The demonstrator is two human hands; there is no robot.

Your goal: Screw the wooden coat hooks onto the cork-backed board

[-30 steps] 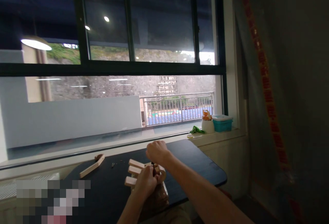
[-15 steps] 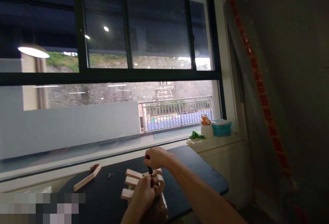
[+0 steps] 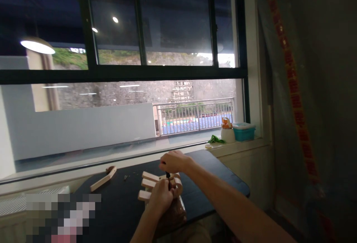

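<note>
My right hand [image 3: 174, 162] is closed around the handle of a screwdriver [image 3: 167, 175], held upright with its shaft pointing down. Beneath it is a light wooden assembly [image 3: 148, 183] with several blunt slats sticking out to the left and a rounded end on the right. My left hand [image 3: 161, 197] lies over this assembly, fingers pinched together at the screwdriver's lower end. Whether they grip a screw, the shaft or the wood is hidden. A brown, shiny wrapped bundle [image 3: 176, 213] lies under the assembly at the table's near edge.
On the dark table [image 3: 117, 209] are a loose angled wooden piece [image 3: 102, 180] and a few small screws [image 3: 125, 178]. The windowsill holds a green cloth [image 3: 216, 139], a white pot [image 3: 228, 135] and a teal box [image 3: 244, 133]. A radiator [image 3: 16, 200] stands at left.
The view has tilted down and shifted a little, so everything sits higher and the sill items further right. Both hands keep their places at the screwdriver and wood.
</note>
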